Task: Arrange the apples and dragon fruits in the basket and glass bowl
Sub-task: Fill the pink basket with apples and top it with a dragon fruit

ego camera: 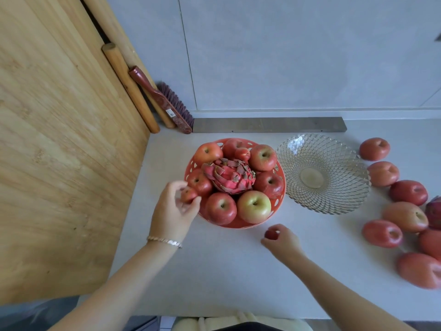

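A red plastic basket (241, 224) holds several apples around a dragon fruit (229, 179) in its middle. My left hand (173, 211) pinches a small red apple (188, 194) at the basket's left rim. My right hand (282, 240) holds another small red apple (270, 234) just above the counter, in front of the basket. To the right of the basket stands a glass bowl (322, 173) with nothing in it. Several loose apples (405, 216) lie at the far right, with a second dragon fruit (434, 212) cut off by the frame edge.
A large wooden board (59, 139) leans at the left, with rolling pins (130, 88) and a red brush (167, 103) against the wall. A grey strip (269, 124) runs along the counter's back. The counter's front edge lies near my body.
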A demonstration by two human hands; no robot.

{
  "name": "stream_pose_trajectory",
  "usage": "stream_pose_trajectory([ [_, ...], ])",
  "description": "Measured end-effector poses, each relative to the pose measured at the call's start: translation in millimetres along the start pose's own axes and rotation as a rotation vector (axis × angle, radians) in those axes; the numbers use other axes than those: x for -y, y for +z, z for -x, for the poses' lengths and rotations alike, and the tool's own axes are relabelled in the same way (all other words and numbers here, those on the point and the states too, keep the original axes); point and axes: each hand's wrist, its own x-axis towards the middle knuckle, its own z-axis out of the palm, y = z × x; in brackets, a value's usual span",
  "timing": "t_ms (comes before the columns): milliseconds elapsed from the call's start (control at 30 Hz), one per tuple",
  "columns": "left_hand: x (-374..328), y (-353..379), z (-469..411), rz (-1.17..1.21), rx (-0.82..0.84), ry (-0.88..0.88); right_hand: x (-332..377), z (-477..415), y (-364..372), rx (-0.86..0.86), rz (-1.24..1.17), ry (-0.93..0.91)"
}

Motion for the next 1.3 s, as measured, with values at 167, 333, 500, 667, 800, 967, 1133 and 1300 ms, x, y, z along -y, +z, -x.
stream_pose_trajectory([
  [167, -25.4, 25.9, -14.1, -0.064, 0.064, 0.138, 9.1, 7.8, -45.1, -0.212, -0.205, -0.102],
  [333, -10.0, 39.9, -14.5, -0.216, 0.041, 0.122, 48.8, 22.8, -69.0, -0.268, -0.252, -0.318],
  [500, -9.5, 39.5, -16.7, -0.335, -0.002, 0.195, 80.1, 21.3, -67.9, -0.228, -0.23, -0.415],
  [667, -4.6, 35.2, -18.7, -0.293, 0.062, 0.08, 112.3, -9.5, -62.4, -0.245, -0.009, -0.535],
  [800, -1.8, 33.2, -21.5, -0.21, 0.112, 0.016, 121.1, -28.9, -57.1, -0.191, 0.217, -0.621],
  [967, -2.0, 31.1, -19.4, -0.109, 0.11, -0.059, 113.2, -32.6, -54.2, -0.222, 0.154, -0.645],
  [1133, -6.7, 28.9, -19.4, -0.143, 0.071, -0.024, 108.9, -28.1, -54.4, -0.283, 0.081, -0.694],
  [1300, -8.6, 29.8, -25.4, -0.11, 0.09, -0.062, 110.5, -25.9, -60.2, -0.215, 0.118, -0.587],
])
